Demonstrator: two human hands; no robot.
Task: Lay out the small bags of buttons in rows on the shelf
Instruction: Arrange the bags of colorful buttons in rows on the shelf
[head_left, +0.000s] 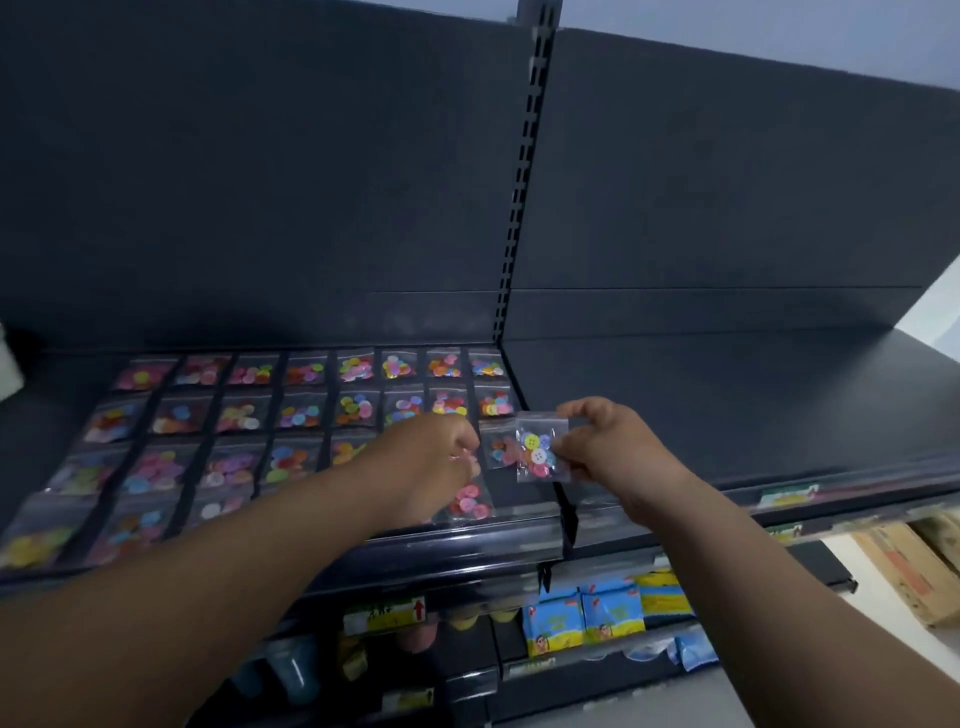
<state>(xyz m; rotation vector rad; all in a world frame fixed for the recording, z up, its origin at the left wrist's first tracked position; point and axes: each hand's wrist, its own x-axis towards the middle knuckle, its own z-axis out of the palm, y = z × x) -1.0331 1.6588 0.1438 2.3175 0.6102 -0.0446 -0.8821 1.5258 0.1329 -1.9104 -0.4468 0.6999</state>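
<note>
Bags of buttons (306, 410) are laid flat in rows on the dark shelf (727, 395), filling its left section from the back panel toward the front lip; four rows are seen, the nearest one blurred at the left edge. Clear zip pouches, mixed coloured buttons inside each.

Right hand (618, 457) is held above the shelf just right of the rows, fingers pinched shut on one small clear bag (540, 453) by its right edge; the bag is held upright, off the surface, yellow, white, blue and pink buttons visible inside.

Left hand (431, 462) is lowered over the right end of the third row, fingers curled down and closed at the top edge of a bag with pink buttons (470, 501) lying on the shelf near the front lip. Whether that bag is actually gripped or only touched cannot be told. Another bag (501, 449) lies between the two hands, partly hidden behind the held one.

Slotted upright post (522, 171) divides the back panels. Right shelf section is seen bare. Blue and yellow packets (587, 618) are stocked on the lower shelf, price label strip (384, 613) at its edge
</note>
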